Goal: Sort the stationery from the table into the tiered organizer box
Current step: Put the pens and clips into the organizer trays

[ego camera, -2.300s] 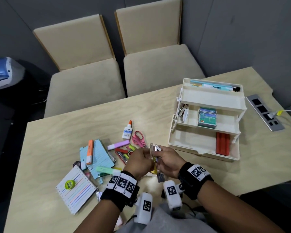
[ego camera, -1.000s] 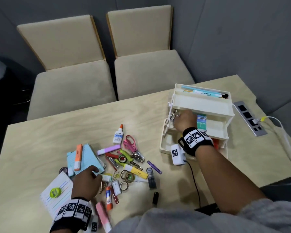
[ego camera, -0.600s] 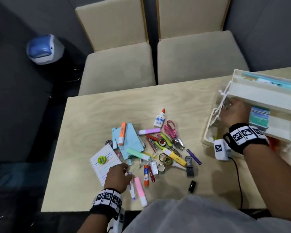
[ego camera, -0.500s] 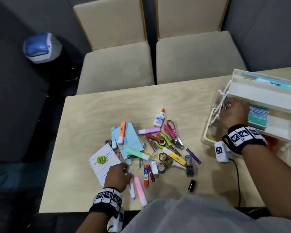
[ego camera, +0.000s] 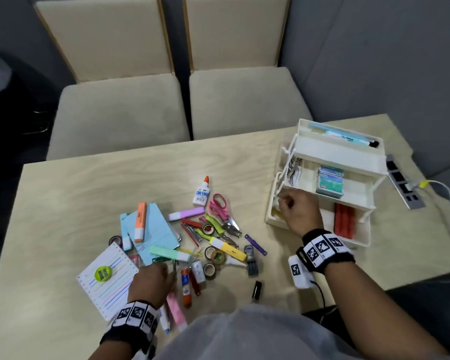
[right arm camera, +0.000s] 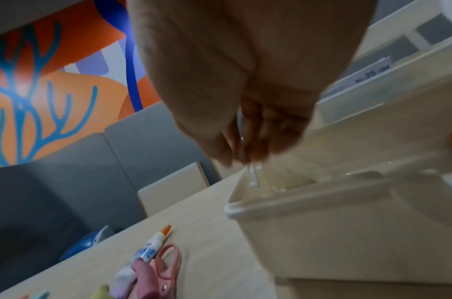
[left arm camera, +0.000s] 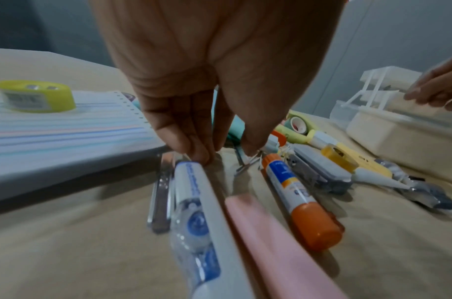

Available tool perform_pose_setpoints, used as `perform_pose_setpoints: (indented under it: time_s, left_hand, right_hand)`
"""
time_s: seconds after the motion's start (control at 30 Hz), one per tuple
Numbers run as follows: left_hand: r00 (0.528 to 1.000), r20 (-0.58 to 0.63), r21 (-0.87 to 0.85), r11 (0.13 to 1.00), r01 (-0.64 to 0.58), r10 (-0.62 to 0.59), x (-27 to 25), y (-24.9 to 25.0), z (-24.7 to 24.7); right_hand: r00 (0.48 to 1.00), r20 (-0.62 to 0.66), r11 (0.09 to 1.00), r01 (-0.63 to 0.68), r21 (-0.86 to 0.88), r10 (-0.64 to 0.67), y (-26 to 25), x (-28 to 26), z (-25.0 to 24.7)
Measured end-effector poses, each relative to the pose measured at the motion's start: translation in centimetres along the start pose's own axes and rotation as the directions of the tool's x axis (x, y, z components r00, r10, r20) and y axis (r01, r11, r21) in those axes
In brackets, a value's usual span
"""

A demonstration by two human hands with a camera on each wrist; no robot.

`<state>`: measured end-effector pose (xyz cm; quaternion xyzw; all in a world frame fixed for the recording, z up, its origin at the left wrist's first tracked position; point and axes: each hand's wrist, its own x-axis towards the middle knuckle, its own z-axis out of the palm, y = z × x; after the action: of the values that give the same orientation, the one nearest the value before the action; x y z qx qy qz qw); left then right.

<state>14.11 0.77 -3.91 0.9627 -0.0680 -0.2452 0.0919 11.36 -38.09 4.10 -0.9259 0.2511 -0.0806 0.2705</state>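
Note:
The cream tiered organizer [ego camera: 335, 154] stands open at the right of the table. It holds pens [ego camera: 348, 137] on top, metal clips [ego camera: 294, 167] and staple boxes [ego camera: 330, 181] in the middle, and a red item [ego camera: 344, 224] at the bottom. My right hand [ego camera: 283, 202] hovers over the bottom tier's left corner [right arm camera: 296, 200], fingers curled, pinching a thin white piece [right arm camera: 254, 176]. My left hand [ego camera: 170, 268] reaches down into the stationery pile. Its fingertips [left arm camera: 252, 145] touch a small metal clip [left arm camera: 247, 164] between a correction tape pen [left arm camera: 194, 202] and an orange glue stick [left arm camera: 296, 196].
The pile includes a lined notepad [ego camera: 107, 279], a pink highlighter [ego camera: 176, 307], pink scissors [ego camera: 218, 206], a glue bottle [ego camera: 202, 193], tape rolls and a black cap [ego camera: 257, 289]. A power strip [ego camera: 403, 183] lies right of the organizer. Two chairs [ego camera: 120, 113] stand behind the table.
My right hand has drawn back from the middle tier to the bottom tier's front-left corner. My left hand has shifted a little right, from the pens to the metal clip.

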Motion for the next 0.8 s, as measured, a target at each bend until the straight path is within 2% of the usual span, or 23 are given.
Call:
perform_pose_setpoints:
  time_s: [0.03,0.1,0.2,0.33,0.4,0.5,0.6,0.73,0.8]
  left_hand:
    - [1.000,-0.011,0.007,1.000,0.000,0.000,0.1,0.1,0.0]
    - [0.999,-0.029,0.014,1.000,0.024,-0.023,0.2,0.4,-0.1]
    - [0.998,-0.023,0.016,0.998,0.052,-0.052,0.2,0.9,-0.1]
    - [0.995,-0.031,0.006,0.995,0.098,-0.097,0.1,1.4,0.3]
    - [0.993,-0.022,-0.001,0.993,0.119,-0.119,0.0,1.7,0.5]
    - [0.989,-0.010,0.003,0.989,0.145,-0.145,0.0,2.2,0.6]
    - [0.987,-0.016,-0.014,0.987,0.158,-0.158,0.0,2.4,0.6]
    - [0.985,-0.018,-0.019,0.985,0.174,-0.174,0.2,2.6,0.7]
    - [0.979,-0.020,-0.031,0.979,0.202,-0.203,0.2,2.6,0.8]
  right_hand:
    - [0.991,0.127,0.998,-0.022,-0.067,0.030,0.1,0.0,0.4]
    - [0.952,0.285,0.982,-0.060,-0.179,0.110,0.5,0.6,1.1]
    - [0.904,0.368,0.951,-0.112,-0.290,0.218,1.5,2.5,2.7]
    - [0.804,0.481,0.904,-0.155,-0.398,0.350,2.2,4.6,3.9]
    - [0.775,0.525,0.898,-0.121,-0.424,0.353,3.1,5.4,4.3]
    - [0.701,0.575,0.839,-0.061,-0.540,0.421,5.7,6.5,6.1]
    - [0.685,0.633,0.854,0.031,-0.519,0.360,4.4,5.8,5.4]
    - [0.726,0.625,0.856,0.100,-0.507,0.285,3.3,6.2,5.8]
    - [0.730,0.626,0.873,0.084,-0.480,0.274,3.5,6.4,5.4]
